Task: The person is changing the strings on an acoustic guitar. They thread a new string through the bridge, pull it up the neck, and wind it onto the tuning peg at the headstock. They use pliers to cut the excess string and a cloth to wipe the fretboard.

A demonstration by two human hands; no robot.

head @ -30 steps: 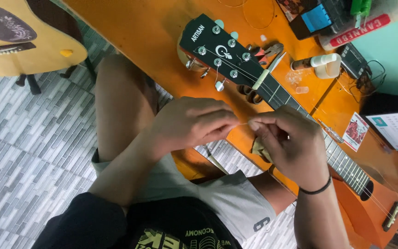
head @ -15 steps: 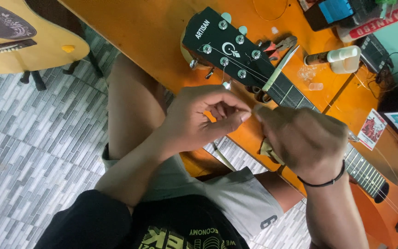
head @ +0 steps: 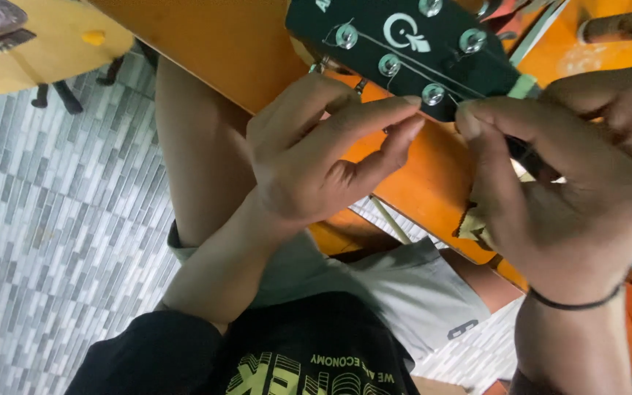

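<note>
Since half a second ago both hands have come up to the near edge of the guitar headstock (head: 411,44), which now fills the top of the view far larger than before. The left hand (head: 316,153) has its fingers curled, forefinger and thumb reaching to the tuning post (head: 433,93) at the headstock's lower edge; the right hand (head: 572,183) meets it from the other side, forefinger tip just beside the same post. They seem to pinch a thin string end between them, though it is too fine to make out, so I cannot tell what either truly grips. The headstock is flat, matte black, with round, shiny metal posts and thin wire strings, lying on a glossy orange table (head: 228,44). A black band (head: 572,301) circles the right wrist. Below is a grey tiled floor (head: 53,234).
</note>
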